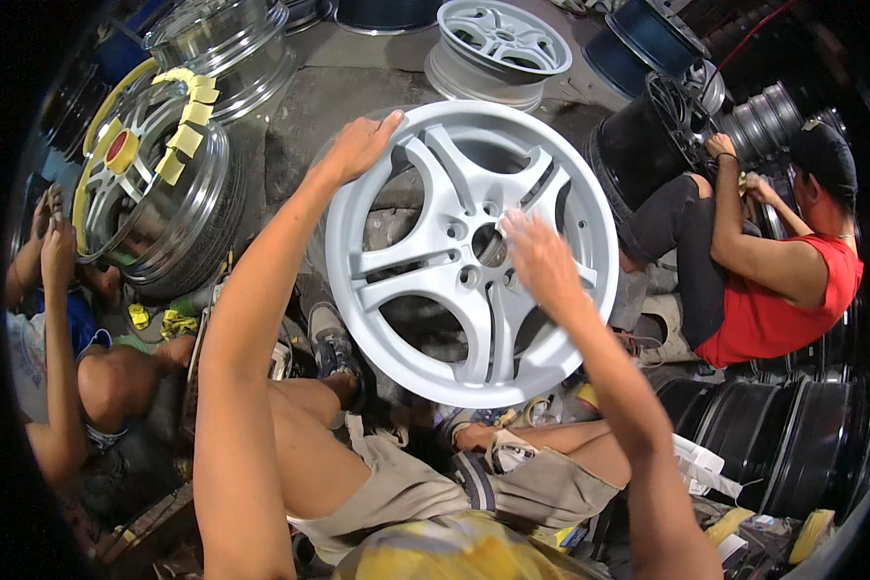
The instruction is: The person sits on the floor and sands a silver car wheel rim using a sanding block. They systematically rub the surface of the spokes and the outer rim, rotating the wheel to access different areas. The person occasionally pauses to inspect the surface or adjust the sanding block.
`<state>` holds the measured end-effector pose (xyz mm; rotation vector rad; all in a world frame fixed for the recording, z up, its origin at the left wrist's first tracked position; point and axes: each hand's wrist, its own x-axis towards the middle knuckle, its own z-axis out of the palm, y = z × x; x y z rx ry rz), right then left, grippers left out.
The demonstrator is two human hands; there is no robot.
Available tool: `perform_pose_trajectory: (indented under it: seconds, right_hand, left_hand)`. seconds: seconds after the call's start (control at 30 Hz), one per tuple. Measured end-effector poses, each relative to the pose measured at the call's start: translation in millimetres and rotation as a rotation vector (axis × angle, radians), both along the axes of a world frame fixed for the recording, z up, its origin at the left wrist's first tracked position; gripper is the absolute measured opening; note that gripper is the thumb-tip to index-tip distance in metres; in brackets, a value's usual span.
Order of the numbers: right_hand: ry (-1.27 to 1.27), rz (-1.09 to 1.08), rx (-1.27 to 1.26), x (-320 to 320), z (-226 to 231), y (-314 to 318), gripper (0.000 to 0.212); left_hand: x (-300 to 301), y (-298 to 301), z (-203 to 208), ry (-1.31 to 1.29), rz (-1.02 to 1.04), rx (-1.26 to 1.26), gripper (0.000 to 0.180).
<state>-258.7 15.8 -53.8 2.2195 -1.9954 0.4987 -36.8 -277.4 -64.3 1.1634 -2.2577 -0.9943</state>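
A light grey spoked wheel rim stands tilted in front of me, its spoked face turned up toward me. At the upper left of its outer lip, my left hand is closed over the edge and grips it. Across the spokes just right of the centre hole lies my right hand, smeared by motion. Its fingertips are over the hub by the bolt holes. Whether anything is under those fingers is hidden.
Another grey rim stands behind. At the left, a tyre-mounted rim bears yellow tape pieces beside a person's hands. A co-worker in a red top handles a black rim. Black rims lie lower right.
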Motion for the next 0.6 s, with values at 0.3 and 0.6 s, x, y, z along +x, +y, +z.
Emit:
perform_pose_trajectory:
  seconds: [0.3,0.6]
  right_hand:
    - [-0.523,-0.225,0.066,62.7,42.8,56.0,0.023]
    - [-0.41,-0.007,0.091,54.0,-8.1,9.6,0.031]
  left_hand:
    - [2.5,9.4,10.9,0.018,0.018,0.076,0.081]
    - [4.9,6.4,7.5,0.014,0.021,0.046,0.081]
